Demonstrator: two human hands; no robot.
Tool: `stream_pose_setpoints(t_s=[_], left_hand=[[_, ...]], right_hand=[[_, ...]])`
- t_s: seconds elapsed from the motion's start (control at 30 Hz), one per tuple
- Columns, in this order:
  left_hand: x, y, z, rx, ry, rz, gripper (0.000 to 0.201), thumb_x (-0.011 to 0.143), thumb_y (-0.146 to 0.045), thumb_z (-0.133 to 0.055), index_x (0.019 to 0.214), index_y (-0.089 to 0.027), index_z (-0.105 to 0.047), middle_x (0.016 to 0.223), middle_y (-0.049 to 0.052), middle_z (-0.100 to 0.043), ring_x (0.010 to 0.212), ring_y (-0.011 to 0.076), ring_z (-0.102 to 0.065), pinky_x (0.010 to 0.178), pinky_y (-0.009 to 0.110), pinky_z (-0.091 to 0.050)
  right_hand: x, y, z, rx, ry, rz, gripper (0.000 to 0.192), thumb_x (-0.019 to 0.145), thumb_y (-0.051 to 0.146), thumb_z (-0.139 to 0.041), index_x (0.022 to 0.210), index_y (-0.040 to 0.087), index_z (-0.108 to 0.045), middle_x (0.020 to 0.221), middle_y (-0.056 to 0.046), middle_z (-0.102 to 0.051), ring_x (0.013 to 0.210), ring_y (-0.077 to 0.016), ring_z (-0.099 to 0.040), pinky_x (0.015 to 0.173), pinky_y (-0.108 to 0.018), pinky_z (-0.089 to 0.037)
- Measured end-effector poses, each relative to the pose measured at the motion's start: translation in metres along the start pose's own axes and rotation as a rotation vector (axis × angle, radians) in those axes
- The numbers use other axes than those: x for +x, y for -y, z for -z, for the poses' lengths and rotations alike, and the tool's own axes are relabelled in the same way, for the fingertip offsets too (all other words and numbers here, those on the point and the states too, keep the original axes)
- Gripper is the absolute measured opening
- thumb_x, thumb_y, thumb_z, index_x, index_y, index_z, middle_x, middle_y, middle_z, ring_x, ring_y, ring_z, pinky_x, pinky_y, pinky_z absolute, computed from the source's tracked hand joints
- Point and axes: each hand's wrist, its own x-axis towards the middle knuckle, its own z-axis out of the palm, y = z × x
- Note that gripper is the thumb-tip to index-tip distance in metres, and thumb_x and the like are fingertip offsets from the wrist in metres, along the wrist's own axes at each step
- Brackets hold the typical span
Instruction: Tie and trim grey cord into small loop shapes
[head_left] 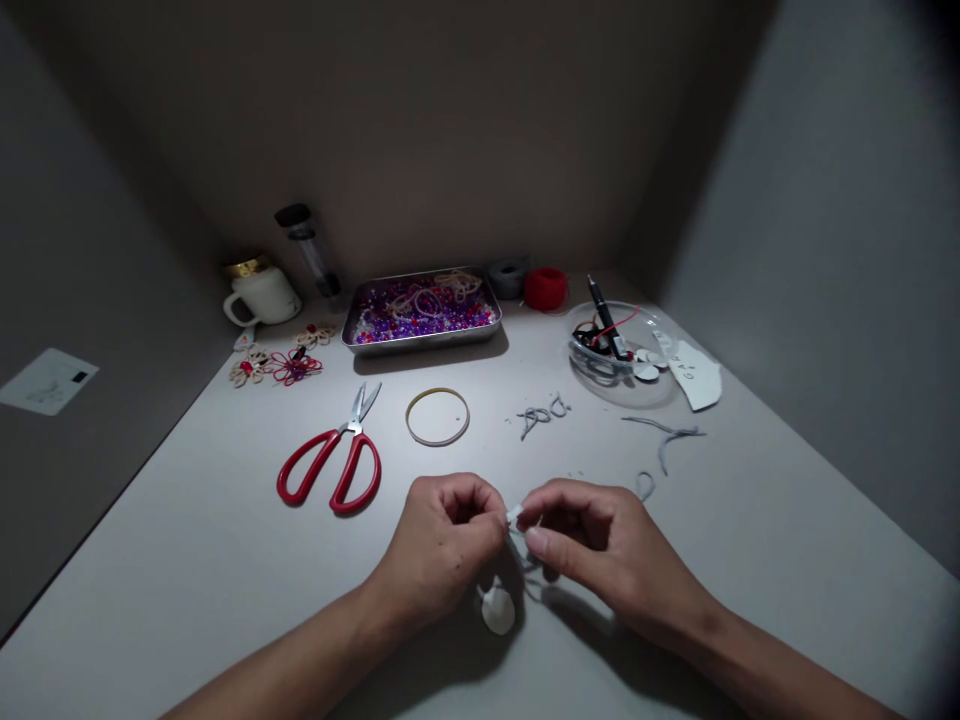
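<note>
My left hand [442, 545] and my right hand [600, 550] meet over the near middle of the grey table [187, 560]. Both pinch a small white piece [514, 515] between their fingertips, with a thin grey cord trailing down from it. Below the hands a small white rounded object [498, 608] lies on the table, seemingly joined to the cord. Red-handled scissors [334, 462] lie shut to the left of my hands, and a pale rubber ring [437, 416] lies just beyond them.
A metal tray [420, 340] of purple, red and white beads stands at the back. A clear bowl [600, 368] with a pen and wires sits back right, beside a white paper piece [697, 380]. Grey cord scraps [541, 414] lie between. A white mug [262, 296] and small cord flowers [294, 366] are back left.
</note>
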Motion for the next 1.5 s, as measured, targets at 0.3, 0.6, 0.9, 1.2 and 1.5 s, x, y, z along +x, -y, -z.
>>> stream_pose_setpoints(t_s=[0.3,0.6,0.9,1.2,1.5], left_hand=[[-0.001,0.009,0.000,0.109,0.094,-0.057,0.008,0.063,-0.013,-0.047,0.056,-0.015,-0.050,0.048,-0.005,-0.040,0.045,0.0067,-0.033,0.042,0.019,-0.026],[0.002,0.010,0.002,0.016,0.109,-0.023,0.009,0.067,-0.019,-0.055,0.062,-0.012,-0.056,0.050,-0.003,-0.049,0.046,0.0077,-0.040,0.044,0.019,-0.031],[0.001,0.008,-0.001,0.010,0.065,-0.009,0.010,0.064,-0.018,-0.055,0.056,-0.013,-0.053,0.047,-0.003,-0.049,0.043,0.0068,-0.041,0.042,0.018,-0.031],[0.003,0.009,0.005,-0.049,0.151,-0.075,0.026,0.074,-0.034,-0.057,0.061,-0.012,-0.056,0.050,-0.004,-0.045,0.046,0.0067,-0.036,0.045,0.019,-0.028],[0.003,0.007,-0.001,-0.043,0.071,0.025,0.011,0.063,-0.022,-0.057,0.057,-0.013,-0.054,0.046,-0.003,-0.049,0.042,0.0070,-0.040,0.042,0.019,-0.029]], right_hand=[[-0.002,0.004,-0.003,0.034,0.022,-0.090,0.017,0.070,0.029,-0.058,0.067,0.013,-0.065,0.058,-0.003,-0.060,0.053,-0.0135,-0.052,0.050,-0.025,-0.042],[0.000,0.004,-0.004,0.054,0.004,-0.179,0.019,0.069,0.030,-0.057,0.066,0.012,-0.064,0.056,-0.001,-0.055,0.052,-0.0121,-0.046,0.051,-0.025,-0.037],[-0.001,0.003,-0.006,0.040,-0.002,-0.178,0.018,0.070,0.029,-0.057,0.065,0.013,-0.065,0.056,-0.001,-0.057,0.054,-0.0124,-0.047,0.051,-0.025,-0.038],[0.002,0.001,-0.004,0.153,-0.082,-0.271,0.020,0.069,0.033,-0.060,0.066,0.014,-0.064,0.050,0.001,-0.055,0.049,-0.0111,-0.046,0.049,-0.024,-0.036],[0.001,-0.002,-0.004,0.220,-0.011,-0.275,0.020,0.067,0.032,-0.063,0.069,0.012,-0.065,0.052,0.000,-0.056,0.052,-0.0124,-0.050,0.051,-0.025,-0.037]])
